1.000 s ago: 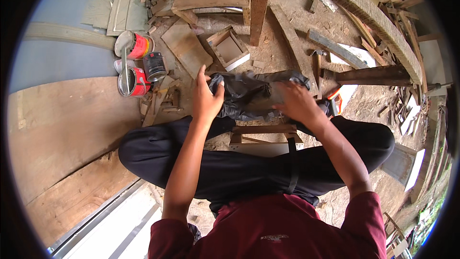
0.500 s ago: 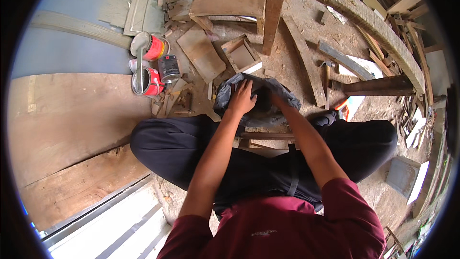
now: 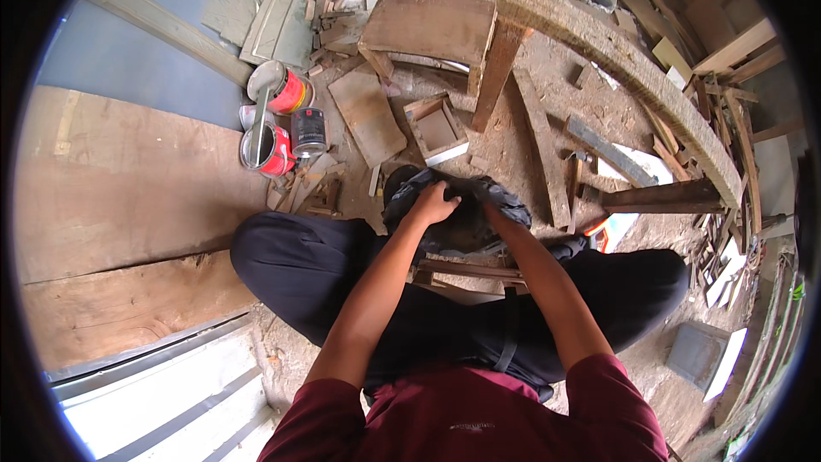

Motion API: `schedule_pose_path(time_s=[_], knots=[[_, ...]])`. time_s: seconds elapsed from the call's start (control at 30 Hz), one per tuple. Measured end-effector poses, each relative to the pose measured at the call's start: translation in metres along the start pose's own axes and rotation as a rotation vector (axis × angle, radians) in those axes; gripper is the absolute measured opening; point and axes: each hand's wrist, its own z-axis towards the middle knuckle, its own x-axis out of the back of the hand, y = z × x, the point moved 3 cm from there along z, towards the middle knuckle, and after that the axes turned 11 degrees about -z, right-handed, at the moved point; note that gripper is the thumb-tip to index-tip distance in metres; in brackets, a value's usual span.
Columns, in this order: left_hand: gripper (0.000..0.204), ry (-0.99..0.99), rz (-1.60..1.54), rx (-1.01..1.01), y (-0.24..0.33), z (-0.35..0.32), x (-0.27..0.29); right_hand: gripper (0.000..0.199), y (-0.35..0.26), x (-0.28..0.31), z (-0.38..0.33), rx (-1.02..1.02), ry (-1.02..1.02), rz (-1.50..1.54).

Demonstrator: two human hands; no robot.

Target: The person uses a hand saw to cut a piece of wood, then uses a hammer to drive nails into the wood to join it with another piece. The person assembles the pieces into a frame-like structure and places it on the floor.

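A crumpled black plastic bag lies open on the floor in front of my crossed legs. My left hand is closed on the bag's upper left part, the fingers curled into the dark plastic. At the bag's right side my right hand reaches in past the rim. Its fingers are hidden in the bag, so I cannot see what they touch. The bag's contents are too dark to make out.
Paint cans stand at the left beside a large wooden board. Beyond the bag lie a small wooden box, a low wooden stool and a hammer. A wooden frame arches over the right side.
My left hand has gone from fingers spread over the bag to curled on its plastic. The bag's rim has folded inward and lower. The whole view has shifted slightly.
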Motion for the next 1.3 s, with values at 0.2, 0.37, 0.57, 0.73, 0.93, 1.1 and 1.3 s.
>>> schedule_pose_path(time_s=[0.2,0.37,0.57,0.73,0.93,1.1,1.3], knots=[[0.041,-0.077,-0.001,0.088,0.046,-0.002,0.040,0.016,-0.012,0.135,-0.074,0.316,0.209,0.107],[0.024,0.056,-0.713,-0.226,0.101,0.000,0.058,0.013,0.022,0.303,-0.140,0.325,0.581,0.394],[0.024,-0.010,-0.671,-0.527,0.213,-0.015,0.098,0.017,0.055,0.397,-0.169,0.222,0.645,0.611],[0.020,0.380,-0.707,-0.848,0.245,0.011,0.130,0.030,0.057,0.453,-0.182,0.218,1.045,0.284],[0.028,0.271,-0.929,-0.531,0.265,0.029,0.145,0.046,0.095,0.462,-0.164,-0.024,1.197,-0.060],[0.022,0.335,-0.891,-0.583,0.266,0.031,0.133,0.034,0.072,0.466,-0.160,0.255,1.215,0.154],[0.021,0.393,-0.742,-0.746,0.272,0.034,0.124,0.019,0.071,0.464,-0.143,0.309,1.157,0.193]])
